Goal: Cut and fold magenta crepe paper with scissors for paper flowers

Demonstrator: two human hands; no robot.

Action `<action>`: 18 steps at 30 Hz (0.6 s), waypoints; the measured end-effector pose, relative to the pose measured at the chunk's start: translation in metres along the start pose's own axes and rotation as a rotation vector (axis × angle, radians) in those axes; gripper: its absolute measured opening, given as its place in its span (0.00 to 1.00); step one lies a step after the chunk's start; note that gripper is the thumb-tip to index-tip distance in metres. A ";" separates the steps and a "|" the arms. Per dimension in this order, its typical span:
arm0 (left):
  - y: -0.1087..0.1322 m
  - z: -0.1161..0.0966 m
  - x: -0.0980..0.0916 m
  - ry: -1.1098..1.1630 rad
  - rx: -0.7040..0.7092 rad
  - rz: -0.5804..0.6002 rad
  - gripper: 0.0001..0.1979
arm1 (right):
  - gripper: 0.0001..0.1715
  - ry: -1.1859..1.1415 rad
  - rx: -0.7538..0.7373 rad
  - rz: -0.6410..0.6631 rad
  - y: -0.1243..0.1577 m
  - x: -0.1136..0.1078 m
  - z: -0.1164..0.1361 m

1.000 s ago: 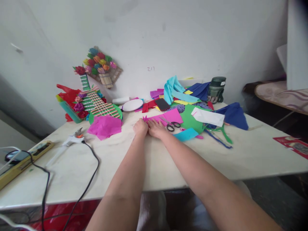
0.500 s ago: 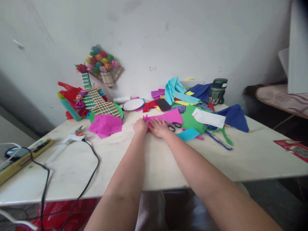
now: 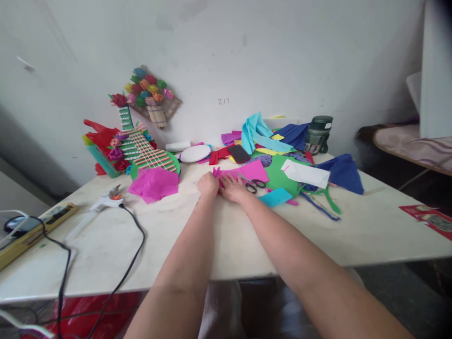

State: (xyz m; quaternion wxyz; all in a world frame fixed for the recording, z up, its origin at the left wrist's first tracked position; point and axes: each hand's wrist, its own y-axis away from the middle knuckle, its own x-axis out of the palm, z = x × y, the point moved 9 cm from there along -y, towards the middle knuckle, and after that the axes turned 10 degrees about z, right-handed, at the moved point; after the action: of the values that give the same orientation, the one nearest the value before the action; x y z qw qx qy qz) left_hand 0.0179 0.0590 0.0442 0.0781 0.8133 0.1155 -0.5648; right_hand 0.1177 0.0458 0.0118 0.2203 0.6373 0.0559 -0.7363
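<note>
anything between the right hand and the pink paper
Nothing visible: the right hand lies flat on the pink paper, beside the left hand. The black-handled scissors lie partly over the paper, just right of the right hand's fingers.

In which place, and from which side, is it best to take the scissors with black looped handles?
Probably by the black loops, coming from the near right: the scissors lie flat, with both loops toward that side, while the blades point left over the flat magenta paper.
</note>
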 end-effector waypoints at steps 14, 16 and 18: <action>-0.003 0.002 0.009 0.045 -0.064 0.052 0.16 | 0.37 0.004 -0.014 -0.010 0.000 0.000 0.000; -0.004 0.001 0.009 0.037 -0.050 0.047 0.15 | 0.36 -0.001 -0.012 -0.005 0.000 0.000 0.000; -0.005 0.001 0.010 0.028 -0.030 0.036 0.14 | 0.36 0.003 -0.012 0.004 0.001 -0.001 0.000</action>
State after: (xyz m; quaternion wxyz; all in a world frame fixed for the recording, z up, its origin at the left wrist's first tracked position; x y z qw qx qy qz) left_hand 0.0188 0.0642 0.0348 0.0988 0.8219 0.1107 -0.5500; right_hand 0.1183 0.0456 0.0123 0.2255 0.6371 0.0593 -0.7347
